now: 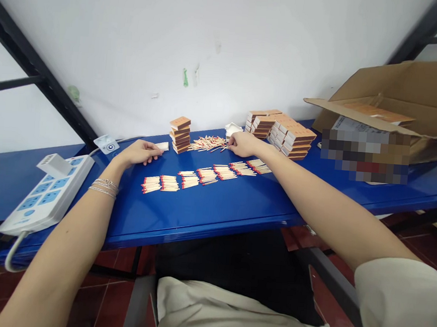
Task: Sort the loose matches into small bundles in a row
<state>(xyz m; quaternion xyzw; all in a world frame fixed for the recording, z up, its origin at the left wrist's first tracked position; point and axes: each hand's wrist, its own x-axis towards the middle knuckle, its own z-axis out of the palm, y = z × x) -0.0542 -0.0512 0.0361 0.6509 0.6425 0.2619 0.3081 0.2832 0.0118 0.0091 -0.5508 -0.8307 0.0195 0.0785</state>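
Note:
My left hand (139, 152) rests palm down on the blue table (215, 208), holding nothing, its fingertips close to a white paper slip (162, 146). My right hand (244, 144) reaches across, fingers pinched at the end of a loose pile of red-tipped matchsticks (207, 143). Whether a match lies between them is too small to tell. A row of several small match bundles (202, 176) lies in front of both hands. Behind them stand a stack of matchboxes (180, 135) and a larger block of matchboxes (283, 133).
A white power strip (45, 195) lies at the table's left end. An open cardboard box (382, 106) sits at the right, partly blurred out. A small white dish (233, 129) stands behind my right hand. A white wall backs the table.

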